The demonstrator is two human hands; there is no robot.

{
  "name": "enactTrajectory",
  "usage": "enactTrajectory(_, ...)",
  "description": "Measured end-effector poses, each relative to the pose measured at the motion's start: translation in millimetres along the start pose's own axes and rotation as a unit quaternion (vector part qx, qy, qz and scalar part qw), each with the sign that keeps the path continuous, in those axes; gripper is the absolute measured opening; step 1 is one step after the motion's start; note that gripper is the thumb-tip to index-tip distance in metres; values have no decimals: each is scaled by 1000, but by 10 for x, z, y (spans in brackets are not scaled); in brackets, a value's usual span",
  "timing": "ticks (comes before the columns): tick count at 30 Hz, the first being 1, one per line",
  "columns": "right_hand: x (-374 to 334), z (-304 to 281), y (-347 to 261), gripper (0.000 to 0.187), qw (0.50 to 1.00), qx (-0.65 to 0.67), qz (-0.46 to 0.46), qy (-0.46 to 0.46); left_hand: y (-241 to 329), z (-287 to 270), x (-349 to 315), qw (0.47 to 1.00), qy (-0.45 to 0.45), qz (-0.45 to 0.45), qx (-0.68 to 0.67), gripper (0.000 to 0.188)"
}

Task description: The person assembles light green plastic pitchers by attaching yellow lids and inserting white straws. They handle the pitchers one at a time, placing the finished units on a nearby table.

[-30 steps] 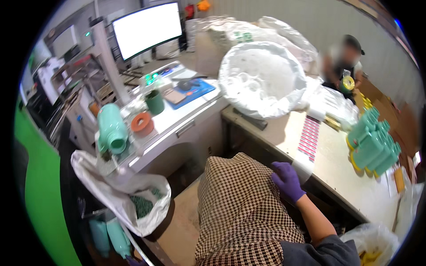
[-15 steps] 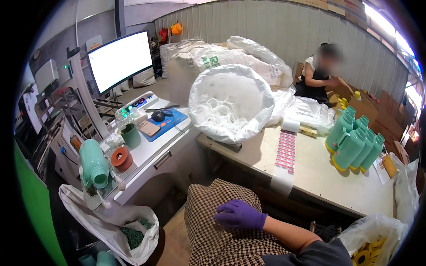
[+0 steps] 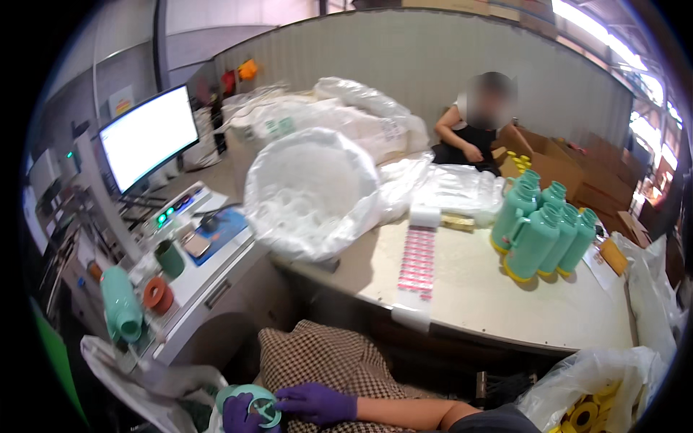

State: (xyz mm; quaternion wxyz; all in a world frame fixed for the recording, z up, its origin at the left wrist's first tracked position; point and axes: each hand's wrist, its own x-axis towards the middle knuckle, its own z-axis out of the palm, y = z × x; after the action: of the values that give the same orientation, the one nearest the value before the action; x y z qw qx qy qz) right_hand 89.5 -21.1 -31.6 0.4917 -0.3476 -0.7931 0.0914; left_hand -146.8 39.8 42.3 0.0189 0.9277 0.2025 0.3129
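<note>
Since half a second ago, moved down off the checked lap to the lower edge of the view: right hand in a purple glove (image 3: pixel 315 402), now met there by the left hand in a purple glove (image 3: pixel 240 414). Between them, a round mint-green plastic lid (image 3: pixel 254 404), low and left of centre, just above the frame's bottom rim. Right fingers pinched on the lid's top face; left fingers curled under its near side, holding it from below. Little room here — checked fabric behind, a crumpled clear plastic bag (image 3: pixel 137 372) close on the left.

Ahead, across a dark gap, the long pale desk (image 3: pixel 505 303) with its front edge running left to right. On it: a strip of pink labels on white backing (image 3: pixel 416 265) hanging just over that front edge; a cluster of mint-green plastic flasks with yellow bases (image 3: pixel 543 231), upright and touching, toward the right; a large open white plastic sack (image 3: pixel 312 191) standing at the left end, bulging past the corner. Bare surface wide between labels and flasks, and in front of the flasks.

Left, a lower white bench (image 3: pixel 195 285) bearing a lit monitor (image 3: pixel 148 136), a mint-green flask lying on its side (image 3: pixel 119 303) and an orange ring (image 3: pixel 155 294) near its outer edge. Beyond the desk — a seated person (image 3: pixel 480 126), well apart.
</note>
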Motion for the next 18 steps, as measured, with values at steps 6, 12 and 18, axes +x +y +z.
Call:
enactTrajectory(6,-92,-44,-24,59,999,-45,-9,28,-69,-31,462,992,-70,75,-71,55)
enactTrajectory(12,209,-267,10,56,993,-27,-114,-23,-30,-380,1058,946,-233,79,-210,82)
enactTrajectory(18,330,-395,-154,42,997,31,-67,-26,-323,-183,1152,883,-421,27,-205,94)
